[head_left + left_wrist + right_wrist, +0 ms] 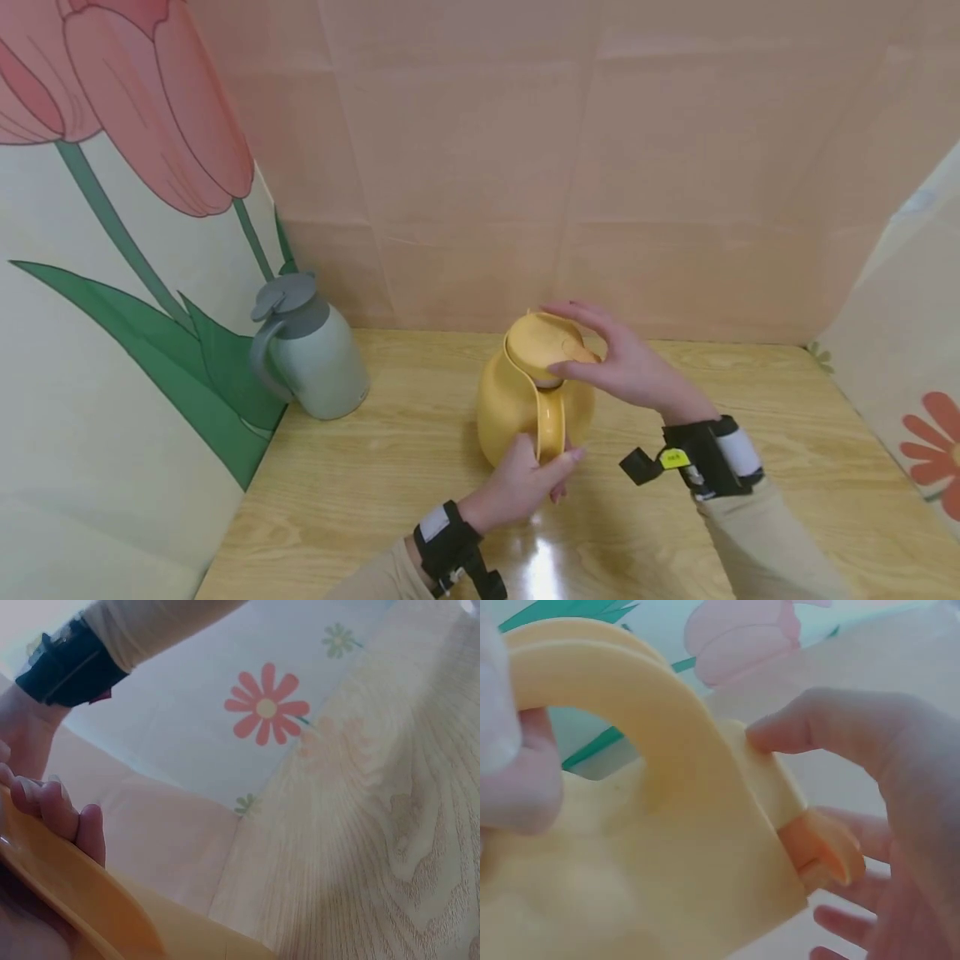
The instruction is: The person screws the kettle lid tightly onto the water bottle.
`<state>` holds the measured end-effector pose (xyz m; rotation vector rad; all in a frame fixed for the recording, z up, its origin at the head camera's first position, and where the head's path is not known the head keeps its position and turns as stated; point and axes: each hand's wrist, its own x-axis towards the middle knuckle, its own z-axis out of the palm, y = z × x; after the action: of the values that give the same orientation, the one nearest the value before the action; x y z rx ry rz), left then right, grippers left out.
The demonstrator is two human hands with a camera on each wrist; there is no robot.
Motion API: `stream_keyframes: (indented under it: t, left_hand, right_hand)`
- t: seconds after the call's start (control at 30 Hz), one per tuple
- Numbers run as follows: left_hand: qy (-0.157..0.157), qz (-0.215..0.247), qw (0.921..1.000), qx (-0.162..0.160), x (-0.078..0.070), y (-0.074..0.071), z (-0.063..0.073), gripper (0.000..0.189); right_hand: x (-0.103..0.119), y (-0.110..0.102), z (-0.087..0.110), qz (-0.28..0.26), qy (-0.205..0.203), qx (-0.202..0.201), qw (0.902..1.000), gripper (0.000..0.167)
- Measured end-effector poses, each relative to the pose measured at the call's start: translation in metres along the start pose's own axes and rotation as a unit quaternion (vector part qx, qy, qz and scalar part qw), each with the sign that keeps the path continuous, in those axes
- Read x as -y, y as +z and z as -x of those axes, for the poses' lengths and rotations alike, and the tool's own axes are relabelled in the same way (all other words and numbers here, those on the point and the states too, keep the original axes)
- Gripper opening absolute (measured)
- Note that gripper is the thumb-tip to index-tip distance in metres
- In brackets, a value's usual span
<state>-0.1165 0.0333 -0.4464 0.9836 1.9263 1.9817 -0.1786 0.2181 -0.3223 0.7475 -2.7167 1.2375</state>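
Note:
A yellow vacuum jug (497, 410) stands on the wooden table, its handle (552, 423) facing the person. Low on that handle, my left hand (519, 485) grips it, fingers curled round. My right hand (626, 360) reaches over from the right and holds the round yellow lid (534, 343) between thumb and fingers. The right wrist view shows the thumb (780, 735) on one side of the lid and the other fingers past an orange tab (825, 844). In the left wrist view, left fingertips (64, 814) lie beside the orange-looking handle (82, 900).
A grey-green jug (326, 371) with a darker grey lid stands at the back left of the table (420, 367). Behind is a pinkish hanging sheet (480, 167). Printed panels with tulips (165, 108) and a red flower (937, 450) flank the sides.

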Motion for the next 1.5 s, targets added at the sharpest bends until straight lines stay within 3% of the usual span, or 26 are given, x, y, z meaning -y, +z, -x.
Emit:
stream_keyframes:
  t: [0.17, 0.33, 0.67, 0.9, 1.0, 1.3, 1.5]
  left_hand:
    - [0.001, 0.000, 1.0000, -0.001, 0.000, 0.000, -0.001, 0.032]
    - [0.006, -0.002, 1.0000, -0.001, -0.001, 0.000, -0.001, 0.033]
    - [0.004, 0.001, 1.0000, 0.000, 0.000, -0.001, -0.001, 0.030]
    - [-0.002, 0.003, 1.0000, 0.002, 0.000, -0.002, -0.001, 0.030]
    - [-0.002, 0.002, 1.0000, -0.001, 0.000, -0.001, -0.001, 0.030]
    - [0.001, 0.010, 0.9999, -0.008, 0.001, -0.001, 0.000, 0.030]
    - [-0.002, 0.006, 1.0000, -0.006, 0.000, -0.003, 0.000, 0.031]
  right_hand:
    - [0.004, 0.009, -0.004, 0.054, 0.027, -0.026, 0.9979, 0.073]
    - [0.006, 0.018, -0.006, 0.066, 0.052, -0.039, 0.9957, 0.079]
    - [0.005, 0.001, -0.002, -0.029, -0.017, 0.005, 0.9994, 0.054]
    - [0.001, 0.001, -0.002, -0.001, -0.020, 0.001, 0.9998, 0.045]
    - [-0.001, 0.007, -0.004, 0.004, -0.027, -0.025, 0.9993, 0.044]
    - [-0.001, 0.025, -0.007, 0.013, 0.001, -0.091, 0.9957, 0.048]
    - [0.001, 0.016, -0.004, -0.002, -0.045, -0.055, 0.9975, 0.059]
